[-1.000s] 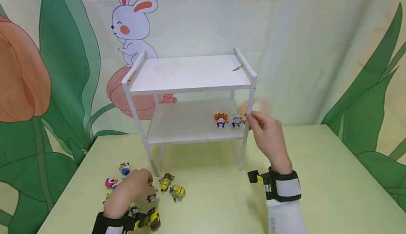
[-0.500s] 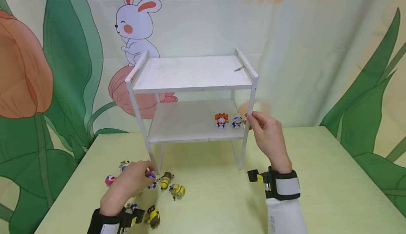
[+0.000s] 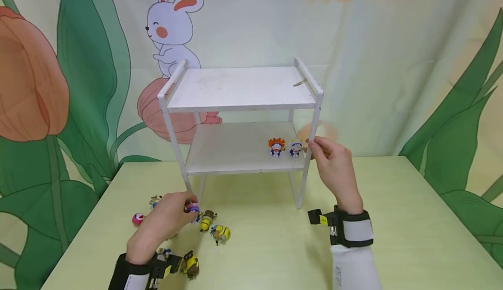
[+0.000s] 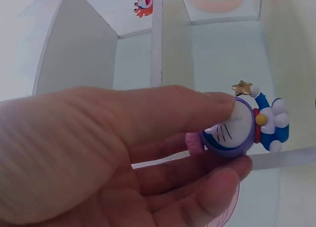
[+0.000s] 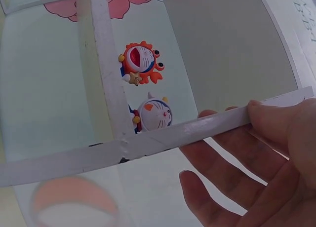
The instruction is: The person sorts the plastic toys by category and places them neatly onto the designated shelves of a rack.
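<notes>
My left hand pinches a small Doraemon figurine with a purple-rimmed head, pink top and gold star, thumb over its face and fingers beneath. In the head view that figurine is mostly hidden by the hand, near the shelf's left front leg. With thumb and fingers, my right hand grips the right front post of the white two-tier shelf. On the lower tier stand a figurine with an orange crab hood and another with a white hood, close to that post.
Minion figurines lie on the table before the shelf's left leg. Another minion lies nearer me. A pink-headed figurine is left of my left hand; other figures are partly hidden under the forearm.
My left hand has picked the purple-rimmed figurine up from the group on the table and moved it forward, towards the shelf. My right hand keeps its hold on the post.
</notes>
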### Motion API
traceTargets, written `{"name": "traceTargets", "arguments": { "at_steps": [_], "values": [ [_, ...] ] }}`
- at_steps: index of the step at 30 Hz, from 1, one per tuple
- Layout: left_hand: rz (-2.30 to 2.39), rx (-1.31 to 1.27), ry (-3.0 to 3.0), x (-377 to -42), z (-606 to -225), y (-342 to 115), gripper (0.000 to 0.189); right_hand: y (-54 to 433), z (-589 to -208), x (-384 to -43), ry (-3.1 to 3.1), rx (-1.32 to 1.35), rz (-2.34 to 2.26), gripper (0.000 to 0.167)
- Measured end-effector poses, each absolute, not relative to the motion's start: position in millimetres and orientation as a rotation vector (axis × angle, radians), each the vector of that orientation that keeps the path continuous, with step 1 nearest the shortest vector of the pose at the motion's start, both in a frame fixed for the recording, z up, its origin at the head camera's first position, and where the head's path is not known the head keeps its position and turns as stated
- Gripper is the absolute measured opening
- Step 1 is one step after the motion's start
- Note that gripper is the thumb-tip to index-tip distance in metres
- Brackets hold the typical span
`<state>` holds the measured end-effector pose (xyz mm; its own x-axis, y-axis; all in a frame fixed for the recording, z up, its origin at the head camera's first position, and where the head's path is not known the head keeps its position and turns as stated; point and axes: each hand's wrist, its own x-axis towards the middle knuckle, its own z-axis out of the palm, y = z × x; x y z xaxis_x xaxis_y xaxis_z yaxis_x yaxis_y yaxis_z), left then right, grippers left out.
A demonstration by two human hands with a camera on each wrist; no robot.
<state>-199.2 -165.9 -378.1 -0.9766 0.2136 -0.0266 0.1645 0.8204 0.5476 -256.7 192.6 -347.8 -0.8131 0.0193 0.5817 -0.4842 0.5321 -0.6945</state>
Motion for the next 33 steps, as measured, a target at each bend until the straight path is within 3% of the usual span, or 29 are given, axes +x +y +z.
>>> {"name": "traceTargets", "arguments": {
  "at_steps": [21,33],
  "values": [
    [0.88,0.449,2.999,-191.0,-363.8,-149.8,0.012,196.5,-348.7,-256.2,-2.242,0.377,1.276,0.026],
    [0.978,0.509,3.062,-193.0,-359.6,-134.0,0.02,195.0,-348.5,-259.1,-2.242,0.395,1.285,0.027]
  ]
}}
